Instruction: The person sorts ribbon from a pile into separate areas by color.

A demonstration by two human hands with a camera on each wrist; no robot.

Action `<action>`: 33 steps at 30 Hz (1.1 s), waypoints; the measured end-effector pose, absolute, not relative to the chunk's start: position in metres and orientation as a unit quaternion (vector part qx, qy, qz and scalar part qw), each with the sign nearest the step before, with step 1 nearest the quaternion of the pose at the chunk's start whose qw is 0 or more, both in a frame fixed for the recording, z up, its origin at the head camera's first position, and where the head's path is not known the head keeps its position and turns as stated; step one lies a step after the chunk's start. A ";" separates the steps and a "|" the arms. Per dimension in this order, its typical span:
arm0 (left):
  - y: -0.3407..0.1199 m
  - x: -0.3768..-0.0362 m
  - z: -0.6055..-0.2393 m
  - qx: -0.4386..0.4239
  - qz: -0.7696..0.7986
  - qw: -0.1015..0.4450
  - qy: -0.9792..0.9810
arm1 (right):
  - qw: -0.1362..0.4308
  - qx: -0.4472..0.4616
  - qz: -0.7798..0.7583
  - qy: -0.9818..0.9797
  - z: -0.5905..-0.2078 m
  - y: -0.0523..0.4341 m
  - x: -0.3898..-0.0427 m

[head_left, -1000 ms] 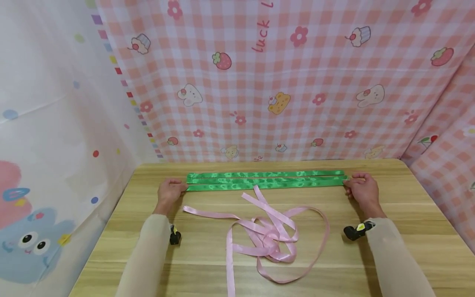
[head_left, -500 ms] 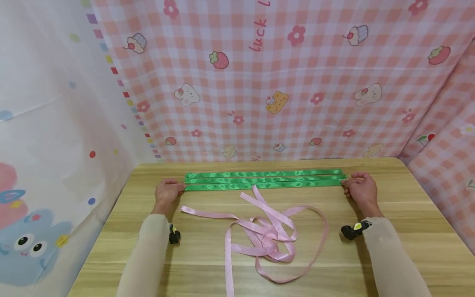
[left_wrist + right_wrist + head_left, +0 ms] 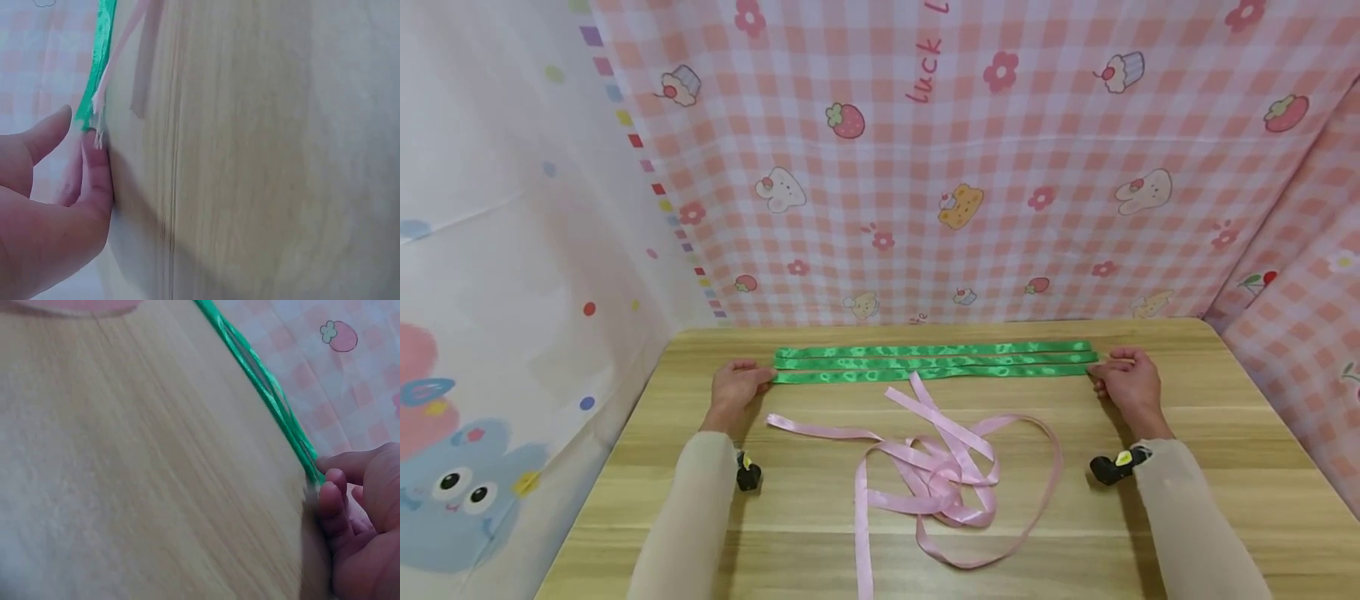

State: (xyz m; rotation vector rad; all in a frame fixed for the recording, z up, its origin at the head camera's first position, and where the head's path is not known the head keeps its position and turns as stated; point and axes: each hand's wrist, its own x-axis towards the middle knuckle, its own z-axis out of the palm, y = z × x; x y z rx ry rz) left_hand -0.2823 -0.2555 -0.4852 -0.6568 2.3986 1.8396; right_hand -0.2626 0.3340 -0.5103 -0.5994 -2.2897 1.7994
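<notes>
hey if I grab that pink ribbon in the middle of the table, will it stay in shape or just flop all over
The pink ribbon lies in loose loops and tangled folds, so it would probably flop and trail. Its satin sheen suggests it may slip through fingers. Being thin and flat on the table, it is likely very light.

Cream long sleeves; black wrist cameras with yellow marks.

folded ribbon laid across back of table, near backdrop | left hand placed at its left end | right hand at its right end | loose ribbon heaped in front, between the arms
</notes>
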 end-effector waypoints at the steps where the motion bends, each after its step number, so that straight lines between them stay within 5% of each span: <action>1: -0.256 -0.282 -0.484 -0.206 0.593 0.028 0.778 | 0.084 -0.202 0.599 -0.770 -0.509 0.334 -0.261; 7: -0.251 -0.278 -0.473 -0.143 0.581 0.037 0.800 | 0.088 -0.161 0.533 -0.826 -0.496 0.326 -0.249; 14: -0.214 -0.262 -0.465 -0.019 0.578 0.073 0.813 | 0.073 0.066 0.461 -0.882 -0.474 0.280 -0.234; 24: -0.146 -0.229 -0.463 0.158 0.564 0.176 0.791 | -0.132 0.298 0.417 -0.849 -0.475 0.201 -0.208; 33: -0.118 -0.212 -0.481 0.231 0.516 0.219 0.796 | -0.158 0.334 0.353 -0.859 -0.483 0.171 -0.198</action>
